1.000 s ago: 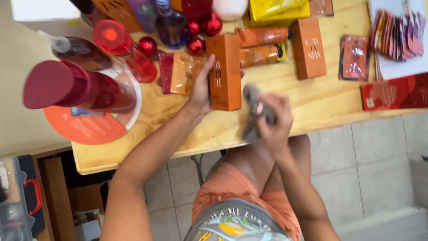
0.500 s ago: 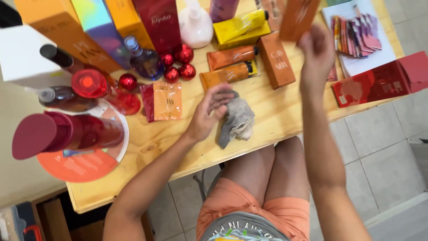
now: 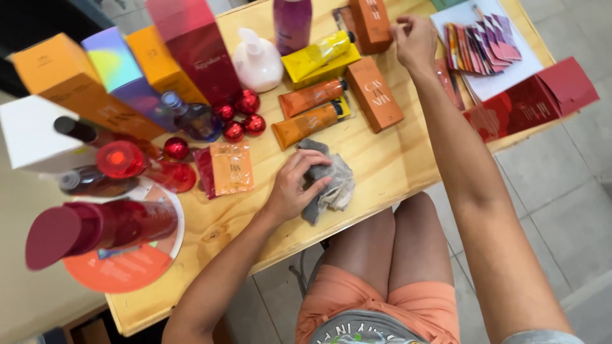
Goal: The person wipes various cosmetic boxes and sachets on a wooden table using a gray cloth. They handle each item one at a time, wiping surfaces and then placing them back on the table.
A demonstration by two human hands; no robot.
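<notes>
My left hand (image 3: 292,186) lies palm down on a crumpled grey cloth (image 3: 336,181) near the front edge of the wooden table (image 3: 389,167), fingers curled over it. My right hand (image 3: 414,39) reaches to the far side. Its curled fingertips are at the edge of an upright orange box (image 3: 371,22). Whether it still grips the box I cannot tell. A small reddish packet (image 3: 447,75) lies just under my right wrist.
Between my hands lie a flat orange box (image 3: 375,94), two orange tubes (image 3: 311,97), a yellow tube (image 3: 317,56) and red balls (image 3: 245,105). Tall boxes and red bottles (image 3: 102,226) crowd the left. A sachet (image 3: 233,169), fanned cards (image 3: 484,44) and a red box (image 3: 535,99) are nearby.
The cloth passed from my right hand to my left, which left the orange box and now rests on the cloth. My right hand lifted an orange box and brought it down at the far side.
</notes>
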